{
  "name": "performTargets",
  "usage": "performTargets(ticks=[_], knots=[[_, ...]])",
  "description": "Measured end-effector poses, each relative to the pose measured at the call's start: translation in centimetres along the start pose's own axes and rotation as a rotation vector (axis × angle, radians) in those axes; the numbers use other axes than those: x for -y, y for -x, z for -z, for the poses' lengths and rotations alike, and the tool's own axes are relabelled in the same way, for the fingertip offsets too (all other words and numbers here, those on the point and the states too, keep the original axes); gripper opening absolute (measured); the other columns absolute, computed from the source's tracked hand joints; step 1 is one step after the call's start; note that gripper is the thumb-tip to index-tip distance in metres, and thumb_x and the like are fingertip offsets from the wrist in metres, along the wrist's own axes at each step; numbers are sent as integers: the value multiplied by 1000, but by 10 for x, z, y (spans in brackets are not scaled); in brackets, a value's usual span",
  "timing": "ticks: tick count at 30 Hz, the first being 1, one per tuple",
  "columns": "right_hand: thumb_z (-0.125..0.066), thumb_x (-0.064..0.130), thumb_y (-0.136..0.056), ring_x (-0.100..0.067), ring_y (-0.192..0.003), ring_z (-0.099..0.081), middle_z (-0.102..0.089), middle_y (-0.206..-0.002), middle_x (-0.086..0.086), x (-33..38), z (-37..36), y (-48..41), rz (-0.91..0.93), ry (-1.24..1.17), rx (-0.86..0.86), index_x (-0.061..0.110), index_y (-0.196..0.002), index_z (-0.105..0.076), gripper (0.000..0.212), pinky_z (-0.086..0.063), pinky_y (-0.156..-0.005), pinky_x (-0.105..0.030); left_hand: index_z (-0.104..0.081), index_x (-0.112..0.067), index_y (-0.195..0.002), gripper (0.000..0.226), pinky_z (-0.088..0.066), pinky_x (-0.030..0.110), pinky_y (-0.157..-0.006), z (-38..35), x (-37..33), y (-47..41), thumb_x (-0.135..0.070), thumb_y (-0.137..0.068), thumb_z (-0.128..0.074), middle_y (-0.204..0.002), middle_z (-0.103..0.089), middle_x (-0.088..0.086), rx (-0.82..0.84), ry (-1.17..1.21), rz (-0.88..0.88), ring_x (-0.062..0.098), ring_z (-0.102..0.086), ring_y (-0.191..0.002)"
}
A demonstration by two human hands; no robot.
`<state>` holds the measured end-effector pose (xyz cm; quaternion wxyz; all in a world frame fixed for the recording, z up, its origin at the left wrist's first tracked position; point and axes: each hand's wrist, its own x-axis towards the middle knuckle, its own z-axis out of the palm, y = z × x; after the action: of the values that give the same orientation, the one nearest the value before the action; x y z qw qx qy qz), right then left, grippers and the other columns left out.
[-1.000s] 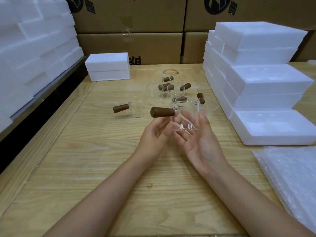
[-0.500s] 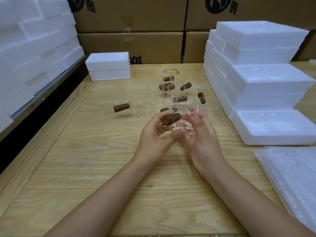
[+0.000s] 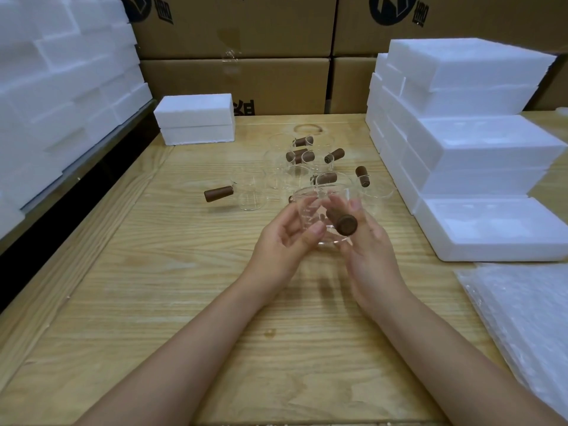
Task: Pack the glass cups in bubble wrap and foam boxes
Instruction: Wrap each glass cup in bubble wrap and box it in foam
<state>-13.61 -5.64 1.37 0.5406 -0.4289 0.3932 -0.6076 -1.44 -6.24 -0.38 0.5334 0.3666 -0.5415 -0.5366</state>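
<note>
Near right: bubble wrap (image 3: 522,318), untouched. Mid-table: glass cup (image 3: 319,213) lifted off the wood, gripped by left hand (image 3: 285,238) and right hand (image 3: 365,250), fingers curled round its wall. Judged pick-up step; next, lay on wrap, roll gently, then open foam box (image 3: 491,250) beyond.

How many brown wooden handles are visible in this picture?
8 handles: one on the held cup, one alone at left, six in the cluster behind, the last barely showing. Glass may hide more.
</note>
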Motion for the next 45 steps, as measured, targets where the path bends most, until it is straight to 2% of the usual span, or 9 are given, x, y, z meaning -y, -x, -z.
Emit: performTargets(ticks=[3, 8, 12, 17, 21, 26, 32, 39, 45], knots=[[-44, 37, -99, -12, -102, -63, -67, -102, 9, -1, 3, -2, 161, 189, -154, 24, -104, -65, 25, -48, -96, -44, -55, -22, -119, 45, -54, 26, -86, 0, 3, -1, -18, -77, -70, -111, -69, 7, -75, -16, -43, 15, -66, -104], [-32, 51, -99, -12, -79, -54, -55, -90, 5, 7, 21, 4, 846, 617, 44, 21, -109, -54, 38, -45, -71, -21, -52, -24, -111, 48, -55, 31, -86, 1, 4, -3, -24, -68, -74, -107, -68, 7, -172, -34, -59, 15, -68, -97], [-51, 19, -97, -25, -54, -55, -60, -69, -11, 10, 28, -4, 1237, 1170, -46, 0, -85, -66, 27, -48, -47, -34, -49, -22, -106, 55, -52, 16, -72, -5, 4, -1, -22, -64, -84, -102, -64, -5, -176, -74, -104, -1, -66, -85], [-42, 15, -96, -17, -47, -57, -69, -65, -3, 13, 26, -2, 1048, 1123, -189, -2, -71, -64, 37, -44, -43, -31, -45, -32, -105, 60, -51, 17, -74, -14, 3, 5, -45, -56, -77, -103, -58, -1, -259, -179, -215, 0, -61, -88], [-33, 29, -99, -8, -52, -55, -54, -49, 25, 10, 19, 2, 533, 778, -165, 5, -64, -56, 48, -36, -48, -17, -41, -24, -115, 67, -54, 30, -83, -12, 5, 6, -35, -63, -82, -112, -50, 4, -336, -335, -384, 14, -55, -103], [-34, 27, -99, -9, -31, -22, -30, -40, 2, 11, 23, -8, -184, 379, -123, 14, -51, -53, 54, -19, -40, -20, -37, -21, -127, 71, -50, 21, -90, -5, 10, 5, -28, -71, -81, -121, -40, 1, -293, -570, -587, -2, -48, -114], [-30, 33, -103, -5, -48, -48, -47, -43, 8, 10, 23, 1, 335, 778, -166, 10, -60, -51, 53, -29, -46, -18, -35, -21, -116, 73, -50, 26, -75, -10, 6, 7, -34, -63, -84, -110, -48, 11, -350, -541, -477, 2, -52, -93], [-46, 30, -97, -18, -43, -54, -59, -51, -5, 17, 22, 3, 994, 1072, -175, -2, -67, -56, 45, -42, -40, -31, -38, -30, -96, 59, -51, 20, -63, -16, -1, 8, -45, -55, -79, -88, -53, -22, -271, -228, -184, 1, -61, -75], [-63, 19, -85, -5, -61, -53, -49, -65, 16, 18, 16, 11, 928, 730, -20, 7, -86, -57, 14, -42, -53, -11, -45, -12, -102, 65, -53, 32, -57, -12, -1, 3, -41, -55, -78, -99, -58, 12, -56, 111, -11, 18, -66, -75]])
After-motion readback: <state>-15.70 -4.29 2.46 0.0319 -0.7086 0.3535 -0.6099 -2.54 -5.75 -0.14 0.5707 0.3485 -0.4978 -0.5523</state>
